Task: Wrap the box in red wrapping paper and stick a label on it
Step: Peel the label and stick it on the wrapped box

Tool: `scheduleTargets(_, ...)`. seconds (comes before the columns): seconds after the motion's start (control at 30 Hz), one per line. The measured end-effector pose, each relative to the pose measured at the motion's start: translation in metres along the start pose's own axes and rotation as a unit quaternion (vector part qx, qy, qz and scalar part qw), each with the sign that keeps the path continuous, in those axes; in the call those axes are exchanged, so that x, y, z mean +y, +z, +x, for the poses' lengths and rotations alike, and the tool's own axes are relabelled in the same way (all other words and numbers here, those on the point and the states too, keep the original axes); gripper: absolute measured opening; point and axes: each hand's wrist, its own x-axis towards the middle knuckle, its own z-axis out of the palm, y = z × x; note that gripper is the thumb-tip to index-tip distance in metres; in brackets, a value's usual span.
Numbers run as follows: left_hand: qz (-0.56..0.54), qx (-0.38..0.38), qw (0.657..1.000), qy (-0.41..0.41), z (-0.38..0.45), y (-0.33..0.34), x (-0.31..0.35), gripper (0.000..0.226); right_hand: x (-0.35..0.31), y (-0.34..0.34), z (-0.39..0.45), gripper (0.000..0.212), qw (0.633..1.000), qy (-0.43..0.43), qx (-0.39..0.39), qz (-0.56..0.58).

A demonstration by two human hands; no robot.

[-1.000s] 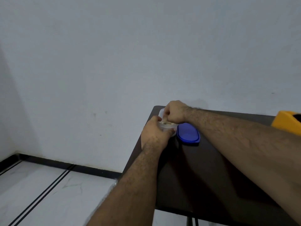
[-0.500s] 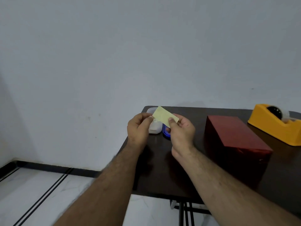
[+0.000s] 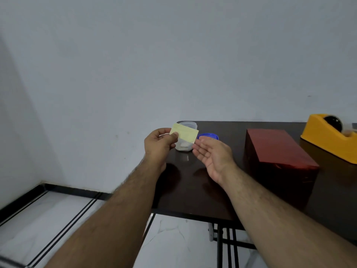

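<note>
A pale yellow label [image 3: 184, 134] is held in the air over the table's far left corner. My left hand [image 3: 160, 143] pinches its left end between thumb and fingers. My right hand [image 3: 213, 154] lies palm up just right of it, fingers straight, fingertips near the label's right edge. The box wrapped in red paper [image 3: 278, 149] stands on the dark table [image 3: 193, 190], to the right of my right hand.
A clear plastic tub [image 3: 185, 144] stands at the table's far left corner behind the label, its blue lid [image 3: 209, 135] beside it. A yellow tape dispenser [image 3: 331, 139] sits at the far right. The table's left edge drops to a white tiled floor.
Both hands came away from the tub with the label. The right hand has since let go of the label's right end and turned palm up; the view swung right to show the red box.
</note>
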Motion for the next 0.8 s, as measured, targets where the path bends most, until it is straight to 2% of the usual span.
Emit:
scheduleTargets(0.23, -0.042, 0.008, 0.999, -0.014, 0.001, 0.003, -0.003, 0.025, 0.008, 0.002, 0.002, 0.028, 0.994, -0.044, 0.014, -0.097)
scheduleTargets(0.47, -0.054, -0.038, 0.997, -0.035, 0.0, 0.003, -0.002, 0.03, 0.009, 0.002, 0.005, 0.027, 0.992, -0.056, 0.023, -0.112)
scheduleTargets(0.6, -0.007, -0.034, 0.999, -0.015, -0.004, 0.006, -0.001, 0.034, 0.011, 0.002, 0.005, 0.026, 0.991, -0.07, 0.035, -0.113)
scheduleTargets(0.67, 0.06, -0.017, 0.997, 0.047, -0.005, 0.007, -0.002, 0.038, 0.012, 0.004, 0.005, 0.027, 0.987, -0.093, 0.049, -0.118)
scheduleTargets(0.7, 0.116, -0.002, 0.988, 0.106, -0.006, 0.007, -0.003, 0.037, 0.012, 0.004, 0.005, 0.028, 0.985, -0.109, 0.062, -0.118)
scheduleTargets(0.77, 0.236, 0.018, 0.937, 0.259, -0.011, 0.008, -0.003, 0.027, 0.011, 0.005, 0.004, 0.032, 0.975, -0.144, 0.102, -0.135)
scheduleTargets(0.8, 0.273, 0.003, 0.904, 0.328, -0.013, 0.009, -0.003, 0.018, 0.011, 0.004, 0.003, 0.035, 0.968, -0.162, 0.117, -0.152)
